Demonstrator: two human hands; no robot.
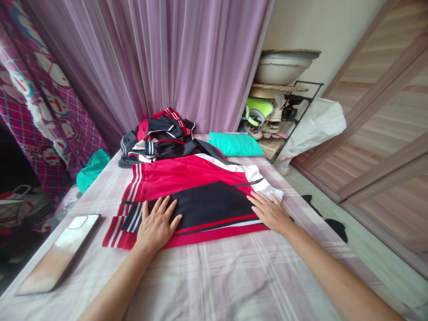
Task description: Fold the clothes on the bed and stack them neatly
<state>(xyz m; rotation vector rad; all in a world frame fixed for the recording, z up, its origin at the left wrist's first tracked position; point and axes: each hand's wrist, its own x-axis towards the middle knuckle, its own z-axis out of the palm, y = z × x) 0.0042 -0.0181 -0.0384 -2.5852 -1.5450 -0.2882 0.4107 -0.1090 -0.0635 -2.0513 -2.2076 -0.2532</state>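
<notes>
At the far left I saw a pink cloth with cartoon figures (63, 98) hanging in folds. Near it, a phone (60, 256) lay flat on the surface (234, 276), camera side up, close to the left edge. The surface was covered with a pale checked cloth. A green bag (92, 171) slumped at its edge beyond the phone.

Right of these, my left hand (157, 223) lay palm down on the jacket (200, 205), near the striped cuffs, its fingers spread apart and clamped on nothing. The red, navy and white jacket lay across the middle of the surface, its navy sleeve folded over the red body. Just behind it sat a rumpled clothes pile (163, 129) in navy, red, white and grey, and a purple curtain (167, 58) hung at the back.

Farther right, my right hand (267, 209) rested on the jacket where the navy met the white part, with the fingers a little apart and the thumb held away from them. A turquoise bundle (236, 144) lay behind the jacket.

Past the surface stood a rack (309, 83) with a pale basin (282, 67) on top and shoes (272, 127) below. A white bag (317, 127) hung at its side, and wooden doors (377, 129) filled the far right.
</notes>
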